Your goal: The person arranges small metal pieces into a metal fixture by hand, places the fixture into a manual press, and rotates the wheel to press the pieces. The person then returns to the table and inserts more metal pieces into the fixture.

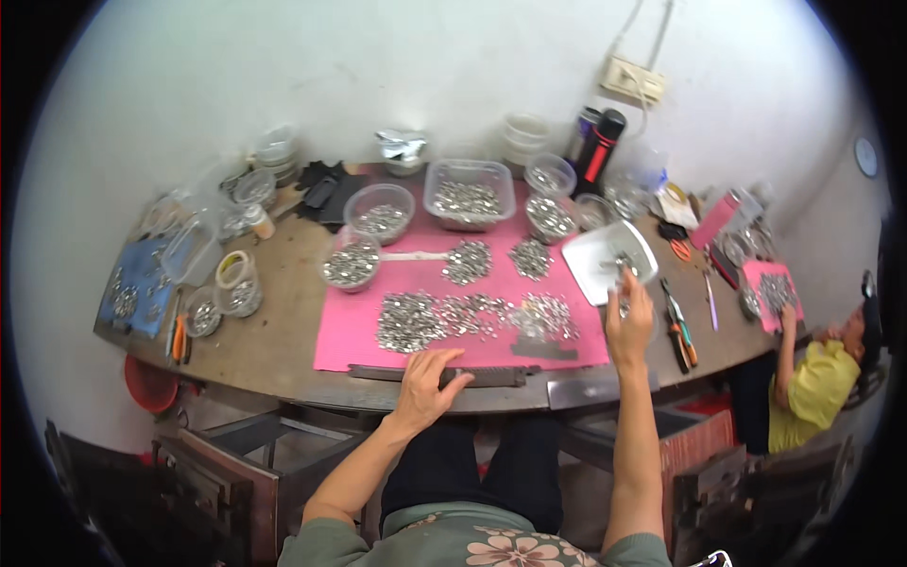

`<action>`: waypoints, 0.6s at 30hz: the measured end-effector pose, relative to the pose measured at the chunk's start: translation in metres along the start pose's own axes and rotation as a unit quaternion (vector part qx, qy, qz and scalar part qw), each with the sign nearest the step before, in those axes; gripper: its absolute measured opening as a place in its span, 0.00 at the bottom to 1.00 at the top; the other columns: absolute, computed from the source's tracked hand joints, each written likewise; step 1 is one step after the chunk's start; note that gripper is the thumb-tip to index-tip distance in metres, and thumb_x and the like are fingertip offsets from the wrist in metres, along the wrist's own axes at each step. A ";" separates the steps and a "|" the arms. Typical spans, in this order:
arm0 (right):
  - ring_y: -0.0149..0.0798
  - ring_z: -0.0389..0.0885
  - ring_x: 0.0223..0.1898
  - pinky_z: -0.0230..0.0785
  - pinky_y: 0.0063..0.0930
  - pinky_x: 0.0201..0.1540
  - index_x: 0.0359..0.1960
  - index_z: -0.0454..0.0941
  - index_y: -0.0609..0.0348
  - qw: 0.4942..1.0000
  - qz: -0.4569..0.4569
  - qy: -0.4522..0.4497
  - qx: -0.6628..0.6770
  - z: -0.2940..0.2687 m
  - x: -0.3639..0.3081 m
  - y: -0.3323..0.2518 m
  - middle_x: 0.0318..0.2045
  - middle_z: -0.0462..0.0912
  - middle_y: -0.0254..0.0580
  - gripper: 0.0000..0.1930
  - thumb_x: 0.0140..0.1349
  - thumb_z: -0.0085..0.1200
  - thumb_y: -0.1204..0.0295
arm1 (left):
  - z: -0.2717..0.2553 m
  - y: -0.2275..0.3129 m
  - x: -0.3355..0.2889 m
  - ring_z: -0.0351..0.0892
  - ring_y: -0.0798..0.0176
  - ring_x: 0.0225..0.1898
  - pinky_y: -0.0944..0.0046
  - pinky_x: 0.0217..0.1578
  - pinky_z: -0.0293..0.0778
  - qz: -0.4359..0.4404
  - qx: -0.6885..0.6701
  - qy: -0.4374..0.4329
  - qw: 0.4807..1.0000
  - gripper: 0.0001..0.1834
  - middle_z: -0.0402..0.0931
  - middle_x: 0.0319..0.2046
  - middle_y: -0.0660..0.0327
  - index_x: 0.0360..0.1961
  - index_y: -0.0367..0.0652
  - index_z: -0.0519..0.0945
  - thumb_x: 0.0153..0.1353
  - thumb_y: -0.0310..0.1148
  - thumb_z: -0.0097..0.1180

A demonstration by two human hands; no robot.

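Observation:
My left hand [427, 389] rests at the front edge of the table, fingers stretched out and thumb apart, on a dark ribbed strip [491, 377]. Just beyond it a heap of small silver metal pieces [408, 321] lies on a pink mat [354, 326], trailing off to the right in a thinner scatter [543, 317]. My right hand [628, 326] is raised over the near side of a white tray [590, 255], its fingertips drawn together. What they pinch is too small and blurred to name. A few silver pieces [619, 260] show in the tray beside the fingertips.
Clear tubs [470, 222] of metal pieces stand behind the heaps. Pliers [677, 331] lie right of my right hand. At far left is a blue mat [142, 274] with more pieces. A person in yellow [812, 392] works at the far right. A black bottle [602, 151] stands behind.

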State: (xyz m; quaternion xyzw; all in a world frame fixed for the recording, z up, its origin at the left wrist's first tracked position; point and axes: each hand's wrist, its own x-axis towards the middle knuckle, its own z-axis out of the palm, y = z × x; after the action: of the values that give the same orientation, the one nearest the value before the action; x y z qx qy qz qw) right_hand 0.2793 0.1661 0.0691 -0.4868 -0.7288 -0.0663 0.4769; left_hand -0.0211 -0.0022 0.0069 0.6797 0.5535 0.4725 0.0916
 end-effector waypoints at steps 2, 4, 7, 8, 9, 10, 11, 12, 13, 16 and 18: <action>0.49 0.81 0.42 0.71 0.40 0.46 0.52 0.79 0.62 0.996 0.038 -0.055 0.061 0.002 -0.041 -0.004 0.38 0.83 0.48 0.14 0.66 0.59 0.78 | -0.018 -0.014 0.027 0.80 0.45 0.50 0.50 0.53 0.72 -0.038 -0.053 0.036 0.997 0.22 0.80 0.48 0.49 0.54 0.39 0.79 0.60 0.31 0.68; 0.48 0.82 0.41 0.72 0.40 0.46 0.52 0.80 0.63 0.991 0.078 -0.038 0.103 0.004 -0.076 -0.019 0.37 0.83 0.48 0.13 0.67 0.58 0.78 | -0.045 -0.037 0.072 0.78 0.42 0.53 0.49 0.56 0.73 -0.016 0.026 0.098 0.995 0.20 0.80 0.49 0.47 0.55 0.36 0.78 0.61 0.27 0.63; 0.50 0.83 0.42 0.72 0.40 0.49 0.50 0.81 0.63 0.971 0.173 -0.057 0.157 0.007 -0.117 -0.033 0.39 0.84 0.50 0.11 0.67 0.56 0.80 | -0.083 -0.095 0.145 0.77 0.40 0.53 0.48 0.56 0.72 0.025 0.111 0.177 0.978 0.23 0.79 0.50 0.46 0.58 0.37 0.75 0.61 0.28 0.62; 0.51 0.83 0.42 0.72 0.40 0.49 0.49 0.81 0.64 0.965 0.192 -0.064 0.169 0.013 -0.127 -0.033 0.39 0.85 0.50 0.11 0.66 0.56 0.81 | -0.090 -0.120 0.161 0.77 0.39 0.53 0.47 0.57 0.72 0.001 0.164 0.193 0.967 0.26 0.79 0.50 0.45 0.60 0.36 0.73 0.61 0.30 0.63; 0.52 0.82 0.41 0.72 0.42 0.49 0.47 0.81 0.64 0.987 0.102 -0.047 0.114 0.014 -0.127 -0.039 0.38 0.84 0.50 0.10 0.65 0.55 0.82 | -0.097 -0.146 0.174 0.76 0.37 0.54 0.46 0.57 0.72 -0.022 0.217 0.208 0.954 0.29 0.79 0.50 0.43 0.61 0.36 0.72 0.60 0.33 0.64; 0.52 0.82 0.41 0.72 0.42 0.49 0.47 0.81 0.64 0.987 0.100 -0.048 0.115 0.015 -0.125 -0.040 0.38 0.84 0.50 0.10 0.65 0.55 0.82 | -0.100 -0.167 0.185 0.76 0.36 0.54 0.45 0.57 0.72 -0.060 0.246 0.199 0.947 0.32 0.78 0.51 0.42 0.63 0.36 0.70 0.60 0.35 0.65; 0.52 0.81 0.41 0.71 0.42 0.48 0.46 0.80 0.64 0.991 0.076 -0.050 0.098 0.016 -0.124 -0.040 0.37 0.84 0.50 0.10 0.64 0.55 0.83 | -0.104 -0.181 0.193 0.76 0.34 0.54 0.44 0.57 0.72 -0.098 0.274 0.188 0.938 0.34 0.78 0.52 0.41 0.65 0.35 0.68 0.60 0.37 0.65; 0.53 0.81 0.40 0.71 0.43 0.47 0.45 0.80 0.64 0.994 0.053 -0.050 0.079 0.017 -0.124 -0.039 0.37 0.83 0.50 0.10 0.63 0.55 0.84 | -0.107 -0.187 0.201 0.79 0.35 0.53 0.45 0.55 0.75 -0.158 0.282 0.167 0.932 0.33 0.80 0.49 0.38 0.61 0.31 0.73 0.59 0.40 0.66; 0.53 0.81 0.40 0.71 0.43 0.47 0.45 0.80 0.64 0.994 0.055 -0.050 0.078 0.018 -0.125 -0.039 0.37 0.83 0.50 0.10 0.63 0.55 0.84 | -0.110 -0.192 0.207 0.79 0.35 0.53 0.45 0.55 0.75 -0.158 0.281 0.165 0.932 0.33 0.80 0.49 0.38 0.61 0.31 0.73 0.59 0.40 0.66; 0.52 0.79 0.38 0.69 0.43 0.45 0.43 0.81 0.64 0.997 0.032 -0.047 0.060 0.018 -0.125 -0.038 0.35 0.83 0.49 0.10 0.62 0.55 0.85 | -0.122 -0.216 0.226 0.85 0.42 0.48 0.47 0.51 0.79 -0.370 0.219 -0.028 0.902 0.22 0.86 0.41 0.43 0.45 0.36 0.82 0.54 0.39 0.70; 0.51 0.79 0.38 0.69 0.42 0.45 0.42 0.81 0.64 0.998 0.000 -0.047 0.051 0.020 -0.125 -0.039 0.35 0.82 0.48 0.10 0.60 0.56 0.86 | -0.122 -0.239 0.225 0.86 0.44 0.46 0.48 0.49 0.79 -0.351 0.218 -0.018 0.911 0.19 0.86 0.39 0.44 0.42 0.37 0.82 0.53 0.38 0.69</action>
State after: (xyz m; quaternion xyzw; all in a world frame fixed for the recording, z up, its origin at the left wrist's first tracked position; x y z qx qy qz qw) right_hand 0.2454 0.0767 -0.0219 -0.4643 -0.7528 -0.0063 0.4665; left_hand -0.2845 0.2262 0.0395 0.4531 0.8438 0.2652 0.1108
